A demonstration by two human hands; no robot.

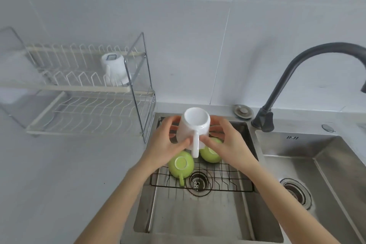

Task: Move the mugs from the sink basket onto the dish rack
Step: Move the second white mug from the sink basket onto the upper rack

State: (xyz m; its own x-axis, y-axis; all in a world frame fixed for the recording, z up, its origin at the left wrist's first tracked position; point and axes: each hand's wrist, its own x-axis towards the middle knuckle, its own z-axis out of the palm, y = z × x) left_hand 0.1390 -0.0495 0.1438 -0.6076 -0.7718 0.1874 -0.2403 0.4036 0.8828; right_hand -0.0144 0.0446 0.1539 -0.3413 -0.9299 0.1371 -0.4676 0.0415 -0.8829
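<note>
I hold a white mug (195, 125) upside down above the sink basket (227, 181), its handle pointing toward me. My left hand (164, 140) grips its left side and my right hand (227, 140) its right side. Under it, two green mugs rest upside down in the black wire basket: one (181, 164) at the front left with its handle toward me, the other (211, 153) partly hidden by the white mug and my right hand. The two-tier dish rack (89, 89) stands on the counter to the left. Another white mug (114, 69) sits upside down on its upper tier.
The basket spans the left sink bowl, over the drain (199, 183). A second steel bowl (316, 180) lies to the right. A dark curved faucet (293, 77) rises behind the divider. Grey counter (69, 174) stretches in front of the rack. A tiled wall is behind.
</note>
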